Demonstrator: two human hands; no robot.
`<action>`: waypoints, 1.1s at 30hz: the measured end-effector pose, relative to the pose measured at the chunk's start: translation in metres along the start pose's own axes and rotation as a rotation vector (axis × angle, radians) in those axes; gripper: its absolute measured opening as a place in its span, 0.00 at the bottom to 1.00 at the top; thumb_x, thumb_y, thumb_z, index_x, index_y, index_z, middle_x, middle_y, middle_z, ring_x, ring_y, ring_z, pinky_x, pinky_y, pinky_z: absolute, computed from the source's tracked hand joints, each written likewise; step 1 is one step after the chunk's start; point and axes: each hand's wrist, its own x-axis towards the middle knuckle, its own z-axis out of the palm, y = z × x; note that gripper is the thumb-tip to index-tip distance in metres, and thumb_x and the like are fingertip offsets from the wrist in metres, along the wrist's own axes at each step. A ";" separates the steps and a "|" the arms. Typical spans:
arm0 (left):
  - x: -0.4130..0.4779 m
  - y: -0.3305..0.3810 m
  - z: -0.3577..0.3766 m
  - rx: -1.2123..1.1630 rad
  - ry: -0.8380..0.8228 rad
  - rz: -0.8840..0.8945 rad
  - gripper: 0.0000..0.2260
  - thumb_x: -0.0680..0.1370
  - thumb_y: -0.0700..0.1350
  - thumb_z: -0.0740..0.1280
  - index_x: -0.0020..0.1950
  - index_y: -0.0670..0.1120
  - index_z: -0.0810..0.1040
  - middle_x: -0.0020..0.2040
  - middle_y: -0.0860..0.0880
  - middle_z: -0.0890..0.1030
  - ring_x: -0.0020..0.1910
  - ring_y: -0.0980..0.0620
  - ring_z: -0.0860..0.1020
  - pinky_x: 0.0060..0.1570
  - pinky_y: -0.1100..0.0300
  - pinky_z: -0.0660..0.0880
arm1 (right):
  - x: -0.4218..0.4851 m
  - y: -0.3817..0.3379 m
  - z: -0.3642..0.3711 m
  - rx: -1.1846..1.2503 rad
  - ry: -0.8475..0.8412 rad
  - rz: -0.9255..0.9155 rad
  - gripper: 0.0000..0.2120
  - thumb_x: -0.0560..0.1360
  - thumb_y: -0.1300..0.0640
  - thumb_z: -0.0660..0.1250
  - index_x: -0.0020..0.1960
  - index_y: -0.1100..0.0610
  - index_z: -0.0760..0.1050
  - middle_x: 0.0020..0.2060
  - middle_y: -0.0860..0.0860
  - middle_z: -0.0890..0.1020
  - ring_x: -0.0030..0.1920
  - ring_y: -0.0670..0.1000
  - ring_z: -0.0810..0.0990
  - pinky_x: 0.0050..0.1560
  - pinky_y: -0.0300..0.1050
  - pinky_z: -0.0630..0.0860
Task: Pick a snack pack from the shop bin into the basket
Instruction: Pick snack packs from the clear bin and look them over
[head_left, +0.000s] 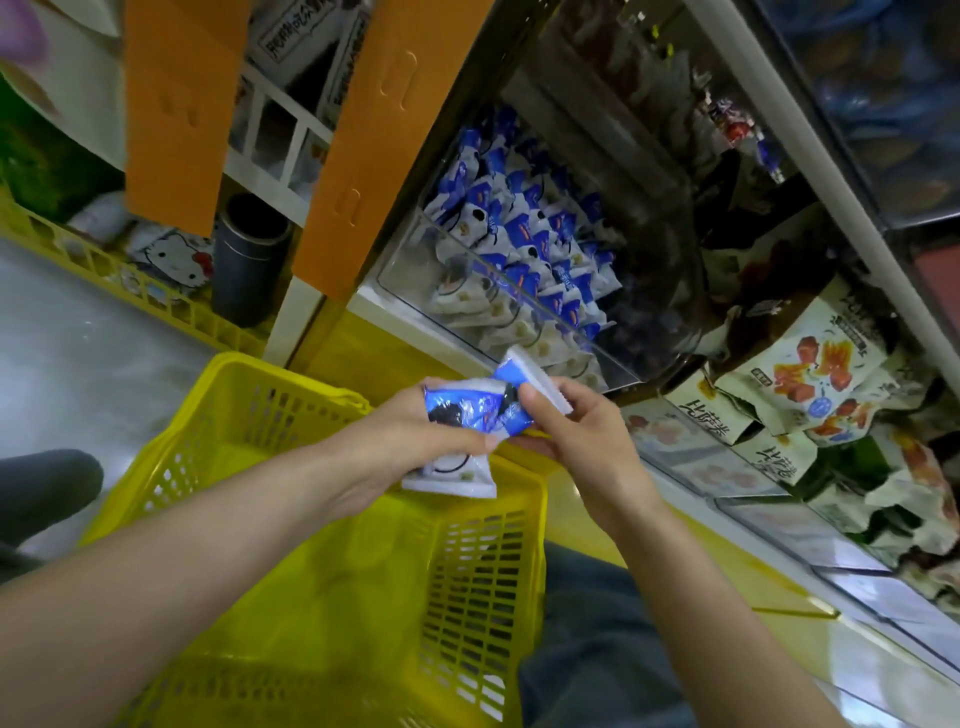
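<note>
Blue-white snack pack (467, 409) is being gripped by left hand (405, 441) and pinched by right hand (582, 436) at frame centre, above yellow basket (467, 571) rim. Slippery film is risking a drop outside if released early.

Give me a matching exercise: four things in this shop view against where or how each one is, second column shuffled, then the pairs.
1. blue-and-white foil snack packs
2. yellow slatted plastic basket
3. clear plastic shop bin
4. dark cylindrical tube

A. stuffed with matching packs
B. held in the left hand and right hand
C. upright beside the orange cardboard flaps
D. under both hands

Pairs: 1-B, 2-D, 3-A, 4-C
</note>
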 end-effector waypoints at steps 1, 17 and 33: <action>0.001 0.002 -0.001 -0.020 0.035 0.018 0.19 0.70 0.39 0.73 0.60 0.43 0.75 0.41 0.50 0.82 0.39 0.56 0.79 0.41 0.64 0.72 | 0.000 -0.001 0.000 0.066 0.007 0.009 0.08 0.75 0.60 0.65 0.53 0.62 0.76 0.45 0.57 0.83 0.40 0.47 0.83 0.40 0.38 0.80; 0.007 0.005 -0.007 -0.100 0.232 0.087 0.11 0.73 0.46 0.70 0.53 0.45 0.77 0.26 0.59 0.76 0.24 0.64 0.71 0.27 0.70 0.66 | -0.002 -0.026 -0.005 0.246 0.144 -0.185 0.12 0.73 0.63 0.67 0.57 0.62 0.75 0.47 0.56 0.84 0.46 0.53 0.83 0.48 0.47 0.81; 0.017 0.008 -0.021 -0.164 0.453 -0.006 0.08 0.76 0.41 0.64 0.54 0.43 0.70 0.33 0.47 0.72 0.28 0.54 0.68 0.18 0.70 0.64 | 0.088 -0.115 0.043 -0.476 -0.080 -0.165 0.09 0.72 0.59 0.70 0.48 0.63 0.73 0.42 0.58 0.78 0.41 0.49 0.80 0.40 0.37 0.81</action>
